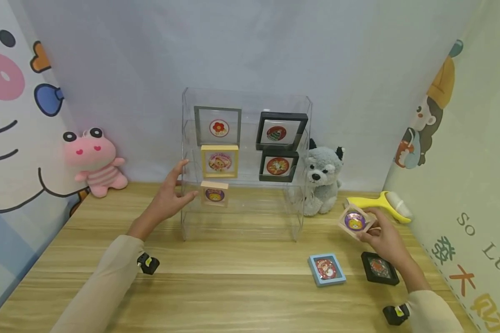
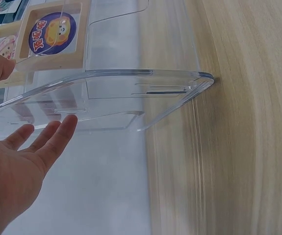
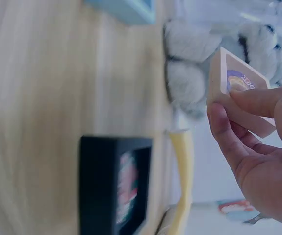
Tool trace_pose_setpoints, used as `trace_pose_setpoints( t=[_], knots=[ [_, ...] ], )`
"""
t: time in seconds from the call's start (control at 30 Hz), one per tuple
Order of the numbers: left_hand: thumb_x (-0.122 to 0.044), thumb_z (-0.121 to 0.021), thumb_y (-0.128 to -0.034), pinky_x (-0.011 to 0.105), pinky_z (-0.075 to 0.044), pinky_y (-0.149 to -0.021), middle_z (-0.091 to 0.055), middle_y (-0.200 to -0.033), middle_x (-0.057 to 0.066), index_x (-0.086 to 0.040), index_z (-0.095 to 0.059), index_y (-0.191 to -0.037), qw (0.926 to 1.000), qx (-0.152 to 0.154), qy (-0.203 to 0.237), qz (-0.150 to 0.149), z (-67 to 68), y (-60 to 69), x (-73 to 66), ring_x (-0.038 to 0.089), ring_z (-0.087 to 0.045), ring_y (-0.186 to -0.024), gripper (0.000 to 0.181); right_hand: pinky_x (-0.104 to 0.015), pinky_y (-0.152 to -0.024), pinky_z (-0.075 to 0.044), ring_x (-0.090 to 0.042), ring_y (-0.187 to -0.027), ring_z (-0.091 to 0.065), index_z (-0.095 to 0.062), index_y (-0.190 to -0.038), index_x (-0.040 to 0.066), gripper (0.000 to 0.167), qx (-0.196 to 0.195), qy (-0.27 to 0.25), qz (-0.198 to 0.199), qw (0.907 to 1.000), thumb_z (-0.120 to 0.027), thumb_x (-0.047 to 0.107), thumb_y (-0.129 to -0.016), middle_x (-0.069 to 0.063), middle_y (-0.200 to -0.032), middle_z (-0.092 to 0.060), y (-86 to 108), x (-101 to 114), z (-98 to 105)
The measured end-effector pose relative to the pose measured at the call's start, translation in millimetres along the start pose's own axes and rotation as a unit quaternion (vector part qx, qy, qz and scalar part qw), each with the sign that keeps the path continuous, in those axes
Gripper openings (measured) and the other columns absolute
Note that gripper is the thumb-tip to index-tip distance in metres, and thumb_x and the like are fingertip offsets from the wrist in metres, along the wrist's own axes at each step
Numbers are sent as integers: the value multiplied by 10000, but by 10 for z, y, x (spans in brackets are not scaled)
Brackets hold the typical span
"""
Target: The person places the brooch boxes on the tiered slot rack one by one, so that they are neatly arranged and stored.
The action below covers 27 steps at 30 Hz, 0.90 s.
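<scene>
A clear acrylic display stand (image 1: 246,222) with stepped shelves stands mid-table. My left hand (image 1: 169,196) is at its left side, thumb reaching toward the front and fingers loosely extended along the side panel; in the left wrist view the fingers (image 2: 57,142) lie by the panel. Nearest that thumb is a small light-wood picture frame (image 1: 215,194) with a purple round bear badge, on a lower shelf. My right hand (image 1: 384,237) pinches a matching light-wood frame (image 3: 243,93) between thumb and fingers, tilted above the table. Below it lie a black frame (image 1: 380,268) and a blue frame (image 1: 327,269).
Higher shelves hold a grey frame (image 1: 218,126), a yellow frame (image 1: 220,161) and two black frames, the upper one (image 1: 281,131) and lower one (image 1: 278,165). A grey plush dog (image 1: 322,180), a yellow-handled tool (image 1: 375,202) and a pink plush toy (image 1: 96,162) sit around.
</scene>
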<state>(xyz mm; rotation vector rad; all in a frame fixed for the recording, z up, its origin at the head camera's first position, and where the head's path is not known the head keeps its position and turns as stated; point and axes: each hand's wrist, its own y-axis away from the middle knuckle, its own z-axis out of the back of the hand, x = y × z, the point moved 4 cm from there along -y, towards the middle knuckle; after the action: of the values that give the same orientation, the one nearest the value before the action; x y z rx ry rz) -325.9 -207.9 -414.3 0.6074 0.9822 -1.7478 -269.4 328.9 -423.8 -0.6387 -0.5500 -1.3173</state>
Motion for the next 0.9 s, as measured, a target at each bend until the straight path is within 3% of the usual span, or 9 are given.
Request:
trace_pose_setpoints(
  t=[0.3,0.6,0.9],
  knots=[
    [-80,-683,-922,622,-551,-841,-267,-1545,328,-168,-169,-1586,10000,-27,-30,27,7,-1,10,569,-491,-1224,844,-228,-681,-582,-408,-905,-702,-399,-1375,-31,546,-2,-228,722,9971,-641,-105,-891,-271,-1013,-566,5,534,-36],
    [-97,-673,-935,619,-547,-856,-267,-1540,335,-172,-154,-1590,10000,-2,-46,37,10,4,6,574,-480,-1236,839,-300,-730,-602,-404,-935,-698,-420,-1393,15,528,87,42,1066,9942,-642,-58,-920,-300,-1087,-595,-88,974,-195],
    [-80,-682,-925,615,-553,-846,-265,-1540,338,-170,-163,-1589,10000,-20,30,11,11,0,7,572,-493,-1218,848,-375,-729,-609,-307,-863,-704,-511,-1344,41,494,-226,626,2114,9751,-696,-36,-893,-248,-1130,-654,-359,1398,-472]
  ],
)
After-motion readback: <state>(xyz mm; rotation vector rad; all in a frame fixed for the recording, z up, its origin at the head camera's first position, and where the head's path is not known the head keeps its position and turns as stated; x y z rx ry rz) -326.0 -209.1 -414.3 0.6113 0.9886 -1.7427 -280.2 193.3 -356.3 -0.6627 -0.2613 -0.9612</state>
